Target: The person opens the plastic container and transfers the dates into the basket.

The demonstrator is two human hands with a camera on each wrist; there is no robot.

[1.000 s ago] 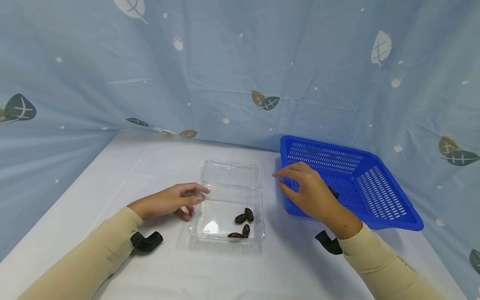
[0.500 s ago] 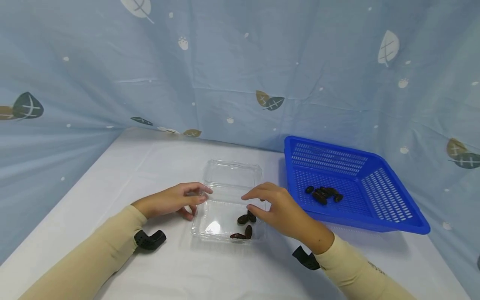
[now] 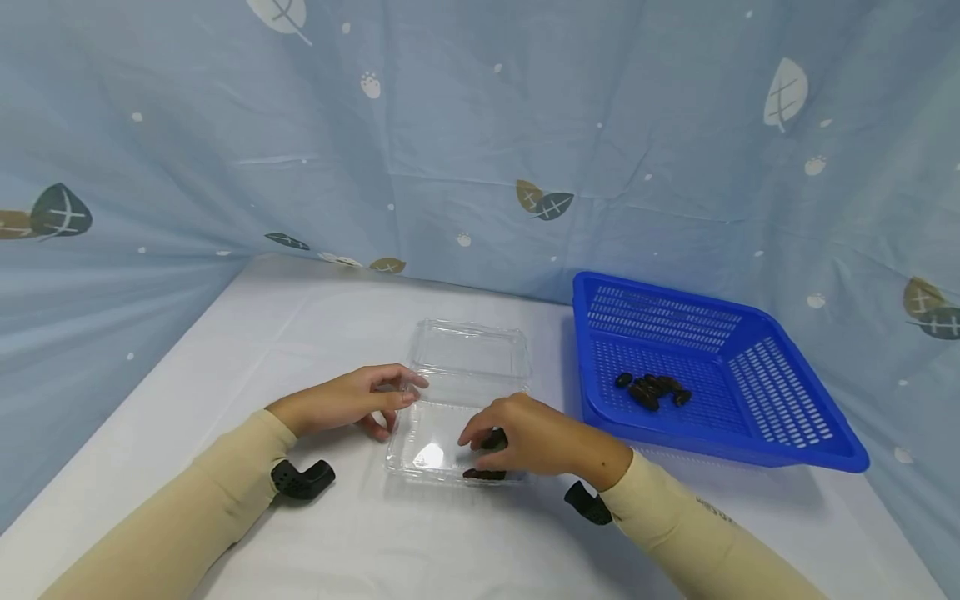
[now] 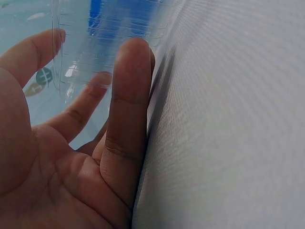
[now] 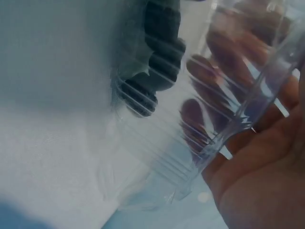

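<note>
A clear plastic clamshell box (image 3: 420, 467) lies with its lid (image 3: 471, 348) folded back. My left hand (image 3: 348, 402) rests at its left side, relaxed fingertips touching the rim; in the left wrist view one finger (image 4: 131, 71) lies along the cloth. My right hand (image 3: 536, 437) reaches into the box from the right, thumb and forefinger spread around dark brown, wrinkled dates (image 3: 493, 439). Through the clear wall, the right wrist view shows several dates (image 5: 164, 69) beside the fingertips (image 5: 193, 112). I cannot tell whether the right thumb and forefinger hold a date.
A blue perforated basket (image 3: 765, 333) stands at the right, with several more dates (image 3: 652, 390) on its floor. White cloth (image 3: 337, 533) covers the table, and a blue leaf-print curtain (image 3: 450, 125) hangs behind. Black wrist mounts (image 3: 303, 480) sit under the forearms.
My right hand has moved left from over the basket into the box, then lower toward the near dates. The dates in the basket have come into sight. The left hand stays at the rim.
</note>
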